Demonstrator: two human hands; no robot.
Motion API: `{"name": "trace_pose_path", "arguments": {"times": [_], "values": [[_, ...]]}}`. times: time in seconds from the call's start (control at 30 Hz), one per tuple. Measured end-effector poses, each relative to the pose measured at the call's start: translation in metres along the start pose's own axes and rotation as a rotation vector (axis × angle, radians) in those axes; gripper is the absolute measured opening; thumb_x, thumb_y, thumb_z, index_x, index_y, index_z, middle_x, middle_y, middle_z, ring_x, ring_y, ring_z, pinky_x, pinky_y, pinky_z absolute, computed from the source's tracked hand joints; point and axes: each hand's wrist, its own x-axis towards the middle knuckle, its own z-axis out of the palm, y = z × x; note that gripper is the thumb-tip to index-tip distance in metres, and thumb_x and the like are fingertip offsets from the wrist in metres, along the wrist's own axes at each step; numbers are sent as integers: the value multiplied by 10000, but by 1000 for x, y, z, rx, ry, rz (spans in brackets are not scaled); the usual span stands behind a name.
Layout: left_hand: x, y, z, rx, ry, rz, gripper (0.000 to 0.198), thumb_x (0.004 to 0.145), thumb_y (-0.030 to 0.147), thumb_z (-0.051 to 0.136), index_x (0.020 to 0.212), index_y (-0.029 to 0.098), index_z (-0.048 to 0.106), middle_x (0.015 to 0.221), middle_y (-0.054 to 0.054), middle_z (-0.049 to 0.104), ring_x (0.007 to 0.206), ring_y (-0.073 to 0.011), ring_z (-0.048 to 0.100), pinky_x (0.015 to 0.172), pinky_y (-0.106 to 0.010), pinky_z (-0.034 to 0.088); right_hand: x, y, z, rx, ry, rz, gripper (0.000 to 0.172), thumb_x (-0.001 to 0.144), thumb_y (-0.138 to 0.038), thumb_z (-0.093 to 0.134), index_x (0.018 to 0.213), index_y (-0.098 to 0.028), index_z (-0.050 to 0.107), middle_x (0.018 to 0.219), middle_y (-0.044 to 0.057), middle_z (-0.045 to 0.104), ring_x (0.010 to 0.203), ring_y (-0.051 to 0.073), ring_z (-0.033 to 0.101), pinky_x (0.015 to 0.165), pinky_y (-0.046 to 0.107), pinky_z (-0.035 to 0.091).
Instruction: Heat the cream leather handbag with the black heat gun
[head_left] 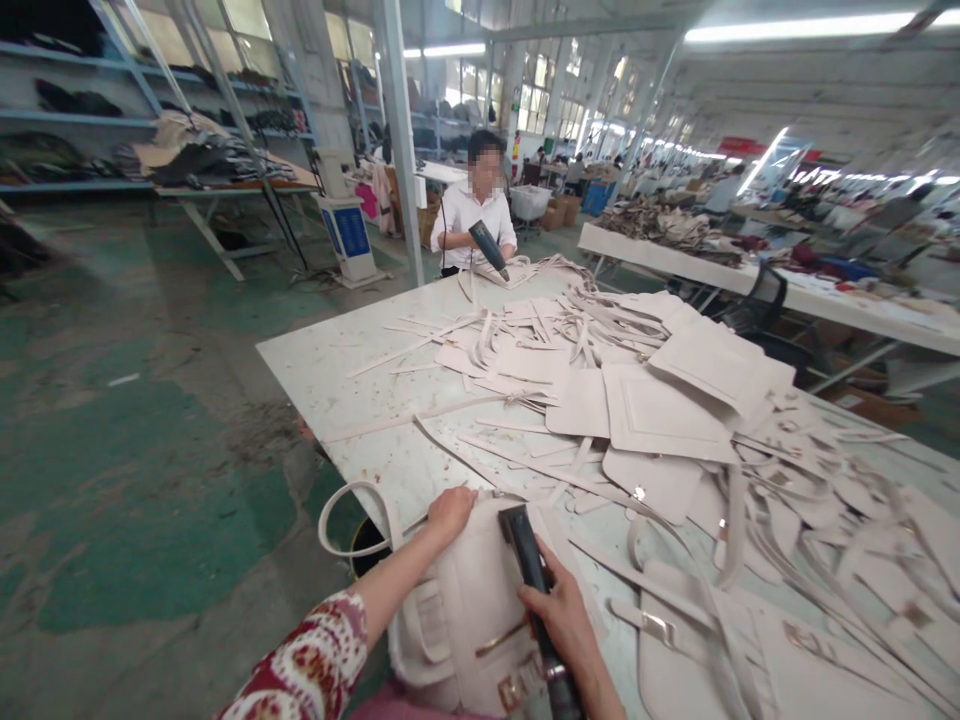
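Pale smooth leather bag [465, 620] is pressed flat by the spread left hand [448, 512]; a black, tapered heat gun [534, 590] is gripped by the right hand [568, 625].

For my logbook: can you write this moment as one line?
left hand: on pale bag | right hand: grips black tool | table: pale cut pieces

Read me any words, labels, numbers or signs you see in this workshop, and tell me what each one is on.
No text here can be read.
Blue panel on the white stand by the pillar: too blurred to read.
Red banner at far right: lettering, if any, too small to tell.
Handbag under the left hand and black tool in the right hand: no label visible.
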Motion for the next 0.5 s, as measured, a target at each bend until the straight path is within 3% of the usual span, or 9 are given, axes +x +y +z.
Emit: {"name": "trace_pose_path", "arguments": {"times": [0.17, 0.23, 0.3, 0.37, 0.5], "values": [[-3, 8, -1, 53, 91, 141, 397, 908, 347, 232, 990, 151, 568, 1006, -116, 579, 958, -236, 551, 782, -345, 421, -1, 7, -4, -20, -4, 4, 703, 642, -168, 521, 1322, -173, 340, 554, -58, 515, 390, 121, 470, 339, 216, 371], [-3, 14, -2, 59, 123, 238, 340, 893, 318, 318, 1137, 154, 489, 1141, -112, 502, 1045, -218, 494, 837, -323, 404, 1, 6, -4, -27, -4, 6, 707, 635, -168, 516, 1320, -168, 341, 552, -59, 509, 390, 124, 471, 338, 220, 373], [0, 19, -4, 60, 125, 342, 406, 858, 274, 420, 1254, 193, 377, 1244, -91, 421, 1118, -198, 434, 873, -295, 386, 2, 6, -4, -34, 0, 3, 706, 625, -160, 509, 1314, -157, 351, 559, -55, 512, 390, 120, 467, 341, 221, 374], [4, 22, -7, 65, 93, 431, 366, 834, 231, 462, 1198, 224, 435, 1216, -67, 444, 1116, -192, 427, 885, -292, 377, 3, 7, -4, -37, 7, -5, 705, 617, -152, 505, 1307, -144, 360, 577, -48, 519, 396, 112, 459, 350, 217, 373], [14, 20, -16, 47, 8, 515, 151, 827, 232, 462, 900, 181, 583, 984, -81, 570, 1056, -229, 456, 950, -369, 311, 3, 12, -4, -26, 18, -2, 723, 621, -164, 508, 1322, -143, 333, 618, -38, 521, 399, 111, 449, 342, 222, 364]]}}
